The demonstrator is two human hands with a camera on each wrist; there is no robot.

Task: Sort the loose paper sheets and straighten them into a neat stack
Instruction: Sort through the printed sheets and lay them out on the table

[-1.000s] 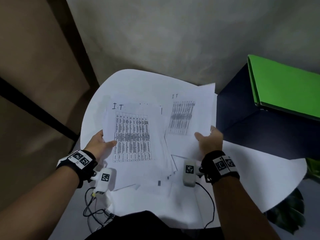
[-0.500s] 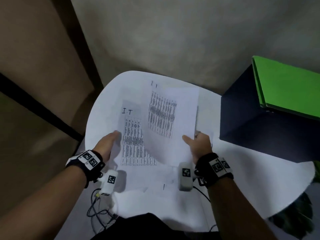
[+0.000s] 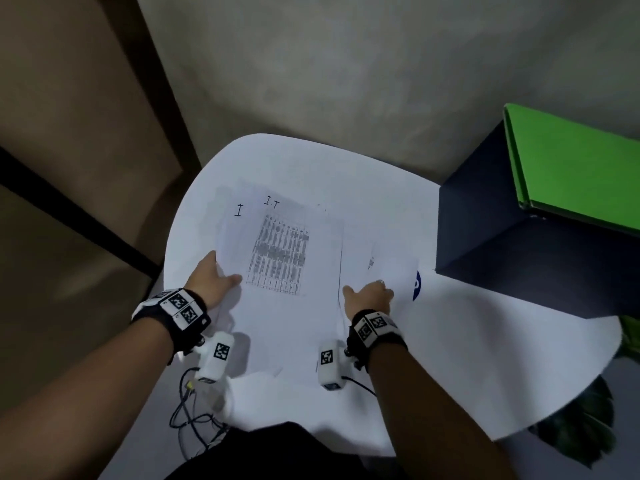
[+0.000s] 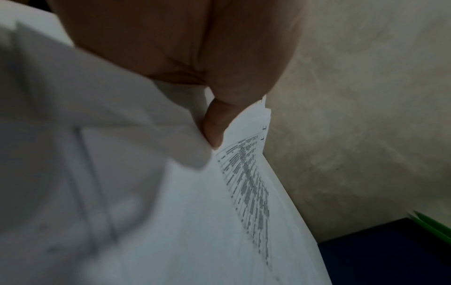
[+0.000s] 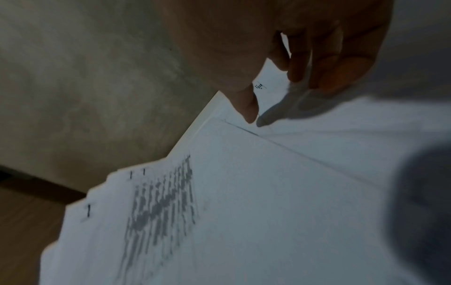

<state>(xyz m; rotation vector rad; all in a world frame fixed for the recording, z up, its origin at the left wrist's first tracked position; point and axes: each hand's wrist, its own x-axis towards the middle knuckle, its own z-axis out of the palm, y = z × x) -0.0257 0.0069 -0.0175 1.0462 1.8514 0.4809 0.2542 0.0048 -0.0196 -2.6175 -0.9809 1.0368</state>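
Observation:
A stack of printed sheets point(image 3: 280, 254) with a data table on top lies over the white round table point(image 3: 311, 168). My left hand point(image 3: 225, 277) grips its left edge. In the left wrist view the thumb point(image 4: 214, 131) presses on top of the stack point(image 4: 244, 212), and the other fingers are hidden underneath. My right hand point(image 3: 370, 292) hovers just right of the stack, above a loose sheet point(image 3: 381, 261) lying flat. The right wrist view shows this hand point(image 5: 273, 96) with loosely curled fingers point(image 5: 305, 73) holding nothing, the stack point(image 5: 219, 212) below it.
A dark blue box point(image 3: 519, 265) stands at the right with a green folder point(image 3: 581, 168) on it. A blue mark point(image 3: 416, 284) peeks out beside the loose sheet. Cables point(image 3: 194, 410) hang off the near left edge. A plant point(image 3: 571, 420) sits below the table's right rim.
The sheet my right hand held has been laid on the stack in my left hand. The right hand has let go and moved a little right. The stack has come down flatter.

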